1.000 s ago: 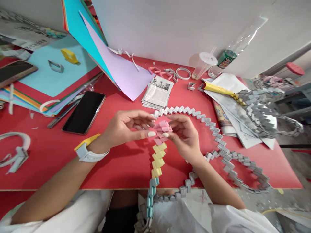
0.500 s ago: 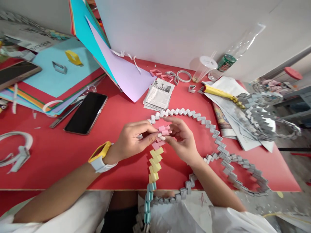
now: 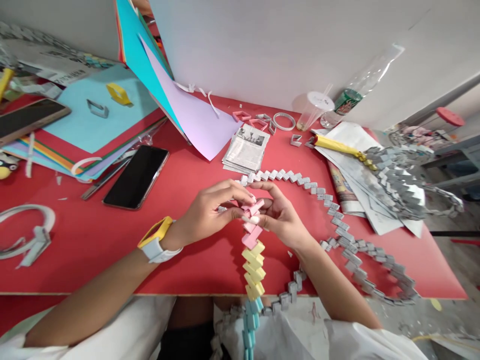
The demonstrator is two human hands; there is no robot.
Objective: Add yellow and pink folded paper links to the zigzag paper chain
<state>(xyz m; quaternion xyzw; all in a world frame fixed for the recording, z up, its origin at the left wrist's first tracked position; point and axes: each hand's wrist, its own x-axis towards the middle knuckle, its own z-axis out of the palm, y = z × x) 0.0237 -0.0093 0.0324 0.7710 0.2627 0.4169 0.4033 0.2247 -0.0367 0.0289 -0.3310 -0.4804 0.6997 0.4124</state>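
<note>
Your left hand (image 3: 213,210) pinches the pink end of a zigzag chain, its thumb and fingers closed narrowly on the folded strips. Your right hand (image 3: 281,217) grips the same pink links (image 3: 252,237) from the other side, thumb pressed against them, forefinger arched above. The links sit just above the red tabletop (image 3: 187,270), near its front edge. Below your fingers the chain continues in crisp, flat-folded yellow links (image 3: 254,270), then teal links (image 3: 250,322) that hang past the edge towards your lap.

Around your right forearm curves a long grey chain (image 3: 335,216) of printed paper, its small blocks stepping in a sawtooth. Beyond your hands lies a stack of thin newsprint pieces (image 3: 245,150), beside a smooth lilac sheet (image 3: 202,120) that bows down from the wall. A glossy, black-screened phone (image 3: 137,177) lies flat to the left.
</note>
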